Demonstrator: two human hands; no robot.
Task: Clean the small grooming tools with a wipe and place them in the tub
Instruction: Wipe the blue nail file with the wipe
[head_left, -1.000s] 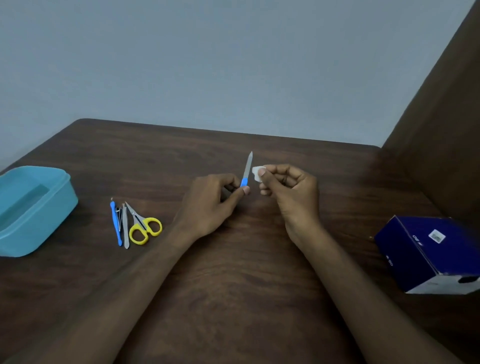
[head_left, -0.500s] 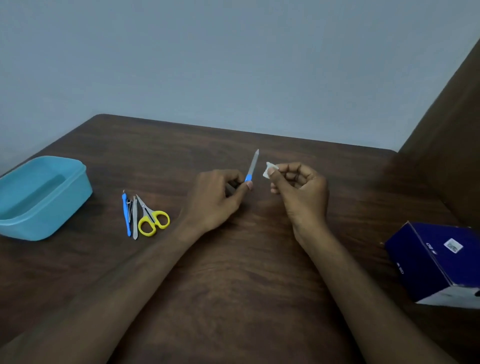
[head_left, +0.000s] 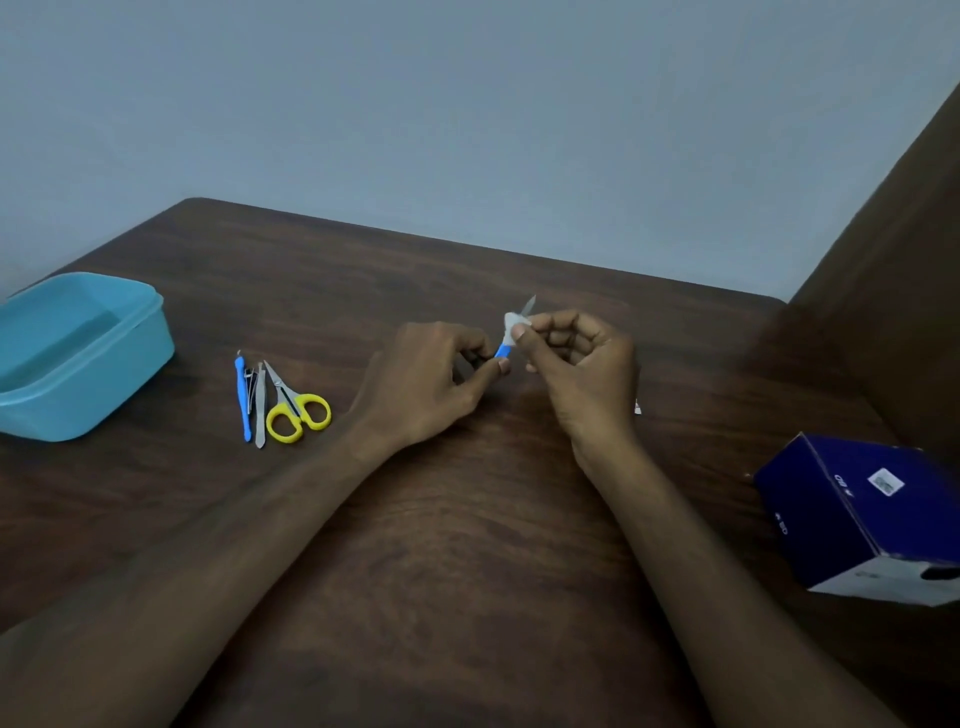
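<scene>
My left hand (head_left: 434, 379) pinches the blue handle of a metal nail file (head_left: 504, 348), blade pointing up and away. My right hand (head_left: 579, 358) pinches a small white wipe (head_left: 514, 326) wrapped around the file's blade; only the blade tip shows above it. On the table to the left lie yellow-handled scissors (head_left: 296, 410), a grey tweezers (head_left: 260, 410), a small clipper-like tool (head_left: 250, 387) and a thin blue-handled tool (head_left: 241, 397), side by side. A light blue tub (head_left: 130, 364) stands open at the far left.
A dark blue box (head_left: 862, 514) lies at the right edge of the brown wooden table (head_left: 467, 545). A small white scrap (head_left: 637, 409) lies behind my right wrist. A brown panel rises at the right.
My right hand has brought the wipe from beside the file onto its blade. The view has shifted slightly, so the tub and tools sit further right.
</scene>
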